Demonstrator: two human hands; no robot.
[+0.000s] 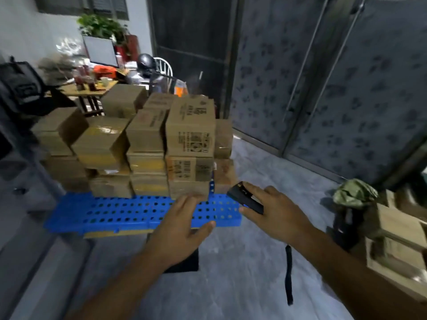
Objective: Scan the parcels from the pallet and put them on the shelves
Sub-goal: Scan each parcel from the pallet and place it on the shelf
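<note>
My right hand (275, 211) grips the black handheld scanner (245, 197), thumb at its near end and forefinger laid along its far side. The scanner sits at the left edge of that hand, over the right end of the blue plastic pallet (104, 211); its long axis runs from near right to far left, and its far end points at the foot of the parcels (143, 144). A black strap (288, 273) hangs from that wrist over the grey floor.

My left hand (182, 225) holds nothing; its fingers are stretched out and a little spread, palm down, above the pallet's near right part. The fingertips reach the lower edge of the bottom box (188, 189) in the column ahead of them; I cannot tell whether they touch it.

The parcels are brown cardboard boxes stacked in several columns along the far side of the pallet. The tallest, a printed box (190, 132), stands upright at the top of the column just beyond my left hand, its printed face turned toward me.

Far left, behind the stack, a table carries a monitor (100, 50), with a plant (101, 25) above it and a dark helmet (145, 62) to its right; near right stand wooden crates (392, 239) with a camouflage cloth (355, 192) on them.
</note>
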